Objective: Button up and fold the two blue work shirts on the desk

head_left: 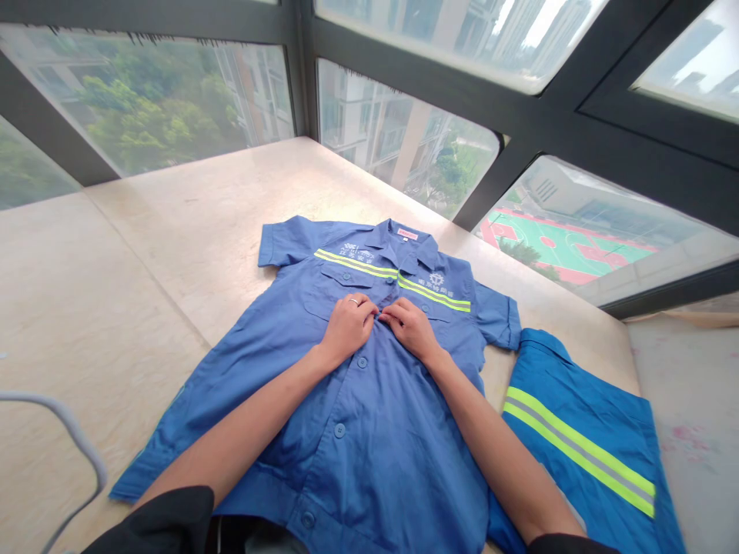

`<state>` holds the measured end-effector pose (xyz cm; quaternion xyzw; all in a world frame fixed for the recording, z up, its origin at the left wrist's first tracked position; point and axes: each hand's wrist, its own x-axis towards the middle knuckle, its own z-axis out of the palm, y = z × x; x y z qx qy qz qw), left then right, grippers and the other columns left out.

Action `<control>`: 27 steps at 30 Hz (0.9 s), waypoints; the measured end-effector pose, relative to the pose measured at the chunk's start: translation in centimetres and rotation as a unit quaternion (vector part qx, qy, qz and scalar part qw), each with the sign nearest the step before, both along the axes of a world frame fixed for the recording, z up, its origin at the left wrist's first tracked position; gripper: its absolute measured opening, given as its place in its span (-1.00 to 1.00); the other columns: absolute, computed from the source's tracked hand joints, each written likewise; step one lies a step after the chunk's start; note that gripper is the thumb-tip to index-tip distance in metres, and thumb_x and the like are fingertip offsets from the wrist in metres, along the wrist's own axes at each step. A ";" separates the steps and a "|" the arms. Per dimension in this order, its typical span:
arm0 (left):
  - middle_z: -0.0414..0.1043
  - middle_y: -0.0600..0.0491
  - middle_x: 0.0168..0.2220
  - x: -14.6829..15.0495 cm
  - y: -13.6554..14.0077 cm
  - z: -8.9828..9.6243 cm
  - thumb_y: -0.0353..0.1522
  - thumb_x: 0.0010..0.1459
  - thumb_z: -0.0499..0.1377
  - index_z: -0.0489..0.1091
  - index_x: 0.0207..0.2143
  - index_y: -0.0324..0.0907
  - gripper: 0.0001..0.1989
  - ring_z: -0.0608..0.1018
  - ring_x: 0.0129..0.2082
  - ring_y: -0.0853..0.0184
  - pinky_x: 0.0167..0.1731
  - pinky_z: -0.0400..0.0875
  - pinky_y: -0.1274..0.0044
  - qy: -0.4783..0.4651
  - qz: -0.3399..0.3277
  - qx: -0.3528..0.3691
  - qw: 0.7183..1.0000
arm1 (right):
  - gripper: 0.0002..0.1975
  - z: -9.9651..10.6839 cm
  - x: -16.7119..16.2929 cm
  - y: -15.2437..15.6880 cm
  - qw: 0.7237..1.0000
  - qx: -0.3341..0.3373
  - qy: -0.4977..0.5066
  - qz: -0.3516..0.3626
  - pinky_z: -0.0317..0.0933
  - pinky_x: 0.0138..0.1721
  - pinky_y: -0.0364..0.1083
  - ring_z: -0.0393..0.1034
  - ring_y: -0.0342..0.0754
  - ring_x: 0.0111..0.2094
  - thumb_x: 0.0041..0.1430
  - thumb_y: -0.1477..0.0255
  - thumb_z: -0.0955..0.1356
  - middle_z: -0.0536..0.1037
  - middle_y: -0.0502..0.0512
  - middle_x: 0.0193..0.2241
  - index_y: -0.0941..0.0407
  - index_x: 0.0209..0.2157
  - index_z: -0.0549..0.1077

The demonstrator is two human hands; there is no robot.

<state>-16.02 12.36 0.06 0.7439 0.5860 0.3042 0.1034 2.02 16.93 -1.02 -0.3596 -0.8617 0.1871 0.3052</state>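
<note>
A blue short-sleeved work shirt [277, 338] lies face up, collar away from me, with a yellow-green reflective stripe across its chest. My left hand [351, 322] and my right hand [407, 323] meet at the front placket just below the stripe. Both have their fingers pinched on the shirt's edges, and the fingertips nearly touch. Whatever button lies between them is mostly hidden. Below my hands, a button [362, 362] and another button [339, 431] show on the placket. A ring is on a finger of my left hand.
Folded blue garment [583, 431] with a reflective stripe lies at the right, by the shirt's sleeve. A grey-white cable [75, 431] curves at the lower left. The pale stone ledge [144, 285] ends at dark-framed windows [398, 85]. Patterned fabric [693, 408] is at far right.
</note>
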 end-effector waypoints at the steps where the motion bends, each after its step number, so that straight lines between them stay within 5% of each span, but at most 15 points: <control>1: 0.48 -0.02 -0.17 0.1 -0.1 0.0 -0.46 0.21 0.11 0.50 -0.23 -0.14 -0.82 0.45 -0.13 0.22 -0.10 0.33 0.37 0.009 0.003 -0.001 1.000 | -0.80 0.0 0.0 0.0 1.000 0.009 -0.008 -0.001 0.24 -0.25 -0.10 0.36 -0.05 -0.33 0.34 0.34 0.30 0.47 0.10 -0.35 0.09 -0.29 0.54; 12: 0.41 -0.19 0.08 0.0 -2.5 -0.3 -0.28 0.25 0.12 0.46 -0.08 -0.20 -0.74 0.43 0.07 0.09 -0.01 0.34 0.27 0.117 -0.002 0.028 0.993 | -0.79 0.0 0.0 0.1 0.998 0.049 -0.032 0.032 0.26 -0.26 -0.09 0.37 -0.06 -0.34 0.34 0.27 0.31 0.48 0.11 -0.30 0.07 -0.21 0.53; 27: 0.41 -0.17 0.13 -0.4 -3.5 -0.5 -0.41 0.30 0.00 0.44 0.02 -0.18 -0.67 0.42 0.15 0.14 0.14 0.30 0.25 0.125 -0.092 0.051 0.987 | -0.71 0.1 -0.3 0.0 0.998 0.038 -0.057 0.006 0.25 -0.20 -0.10 0.36 -0.06 -0.30 0.37 0.26 0.25 0.46 0.11 -0.32 0.10 -0.26 0.54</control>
